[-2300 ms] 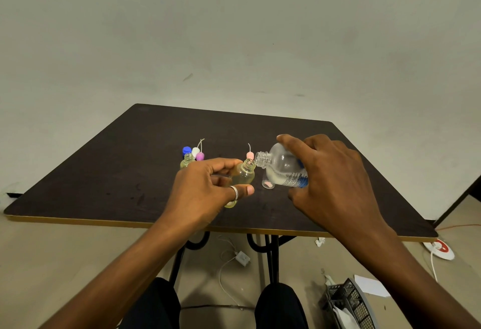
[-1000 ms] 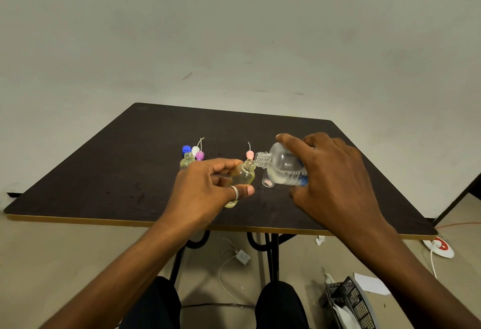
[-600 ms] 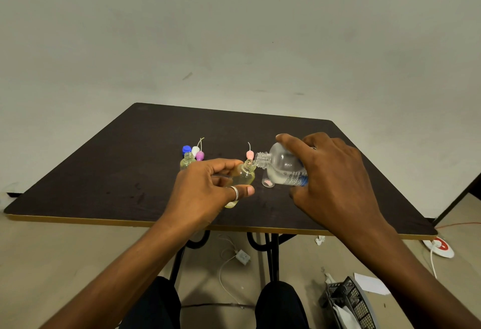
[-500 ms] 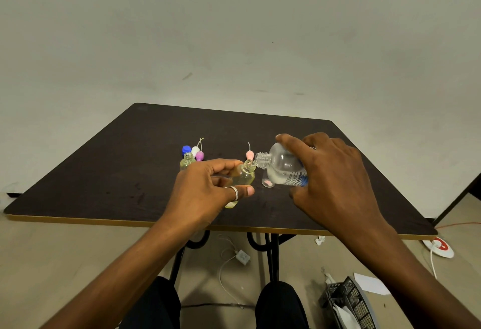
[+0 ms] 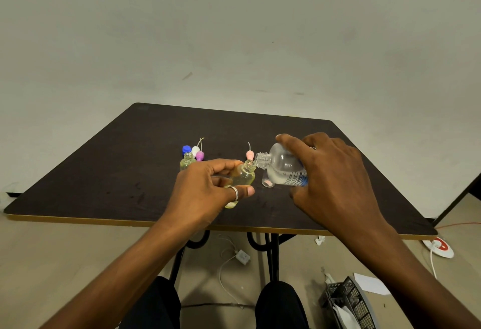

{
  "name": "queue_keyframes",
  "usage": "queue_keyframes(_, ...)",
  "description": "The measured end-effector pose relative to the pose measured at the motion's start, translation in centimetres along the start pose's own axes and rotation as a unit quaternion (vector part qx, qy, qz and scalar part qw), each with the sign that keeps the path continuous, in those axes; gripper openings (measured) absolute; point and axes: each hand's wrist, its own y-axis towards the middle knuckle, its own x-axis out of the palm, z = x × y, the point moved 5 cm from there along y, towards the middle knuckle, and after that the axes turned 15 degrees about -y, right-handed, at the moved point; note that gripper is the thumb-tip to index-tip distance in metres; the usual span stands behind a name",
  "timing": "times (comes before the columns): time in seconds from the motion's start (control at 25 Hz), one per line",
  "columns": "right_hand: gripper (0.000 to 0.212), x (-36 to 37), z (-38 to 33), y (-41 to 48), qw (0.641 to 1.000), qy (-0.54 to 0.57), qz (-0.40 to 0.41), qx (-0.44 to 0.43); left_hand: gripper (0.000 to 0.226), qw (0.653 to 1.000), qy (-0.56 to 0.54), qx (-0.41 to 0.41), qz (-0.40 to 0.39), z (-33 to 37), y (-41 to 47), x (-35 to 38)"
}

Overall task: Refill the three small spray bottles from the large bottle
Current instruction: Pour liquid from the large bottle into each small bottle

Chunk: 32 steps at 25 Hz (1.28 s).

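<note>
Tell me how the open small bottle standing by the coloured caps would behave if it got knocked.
The small bottle looks narrow and stands upright, so a knock would probably tip it. Its neck is uncapped and yellowish liquid shows inside, so tipping would likely spill some. Its round body could then roll on the flat table.

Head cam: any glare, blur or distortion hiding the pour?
Head view: soft, even light, no hard shadows on the table; small highlights on the clear large bottle, none hiding its mouth at the small spray bottle; left hand and right hand sharp, no motion blur; head view's wide angle stretches the forearms at the bottom.
</note>
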Motion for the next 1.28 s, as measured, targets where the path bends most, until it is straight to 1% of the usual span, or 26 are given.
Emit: queue_keyframes(1.28,0.086,-0.18,-0.02,0.00,1.000,-0.003,-0.010,0.001,0.050,1.000,-0.003,-0.009,-0.005,-0.08,-0.03,0.14)
